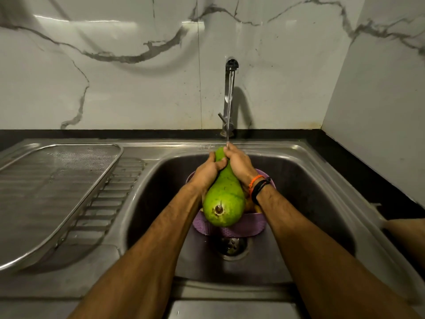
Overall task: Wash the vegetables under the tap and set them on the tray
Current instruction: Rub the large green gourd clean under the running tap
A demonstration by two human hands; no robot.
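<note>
A large green bottle gourd (pixel 224 199) is held over the sink, its narrow end under the running water from the tap (pixel 230 97). My left hand (pixel 208 172) wraps the gourd's neck from the left. My right hand (pixel 239 163) grips the neck from the right, and the stream lands on its fingers. Below the gourd a purple basket (pixel 232 230) stands in the sink, with something yellow-orange barely showing inside it. A steel mesh tray (pixel 57 180) lies on the drainboard at the left with nothing on it.
The steel sink basin (pixel 299 192) has its drain (pixel 231 246) just in front of the basket. A ribbed drainboard (pixel 110 203) runs beside the tray. Behind stand a marble wall and a black counter strip (pixel 345 143); a side wall closes the right.
</note>
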